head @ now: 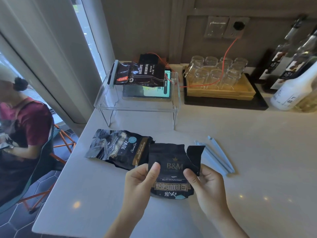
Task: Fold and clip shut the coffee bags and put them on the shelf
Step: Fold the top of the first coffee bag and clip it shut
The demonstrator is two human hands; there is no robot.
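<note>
A pale counter (pixel 257 152) runs along a grey wall beside a tall window, and a clear plastic shelf (pixel 137 107) stands on it near the back. One coffee bag (pixel 140 74) already lies on top of the shelf with a pale clip (pixel 114 73) across its left end, so that bag looks finished. Under the shelf a lit screen (pixel 151 91) shows through. To the right, upturned glasses (pixel 216 73) sit in a wooden tray (pixel 243 93), with bottles (pixel 291 66) beyond.

Nearer, a second bag (pixel 118 148) lies flat on the counter, its top crumpled and unclipped. The third bag (pixel 171 170) is held upright in front of the person, label facing them, its torn top standing open and ragged. The left hand (pixel 140 184) pinches the bag's left edge, thumb on the front, and the right hand (pixel 207 184) pinches the right edge the same way; held by both sides like this, the top can be levelled before it is folded down. Two pale clips (pixel 217 155) lie just to the right of the held bag, close to the right hand, probably placed within easy reach for the clipping step
</note>
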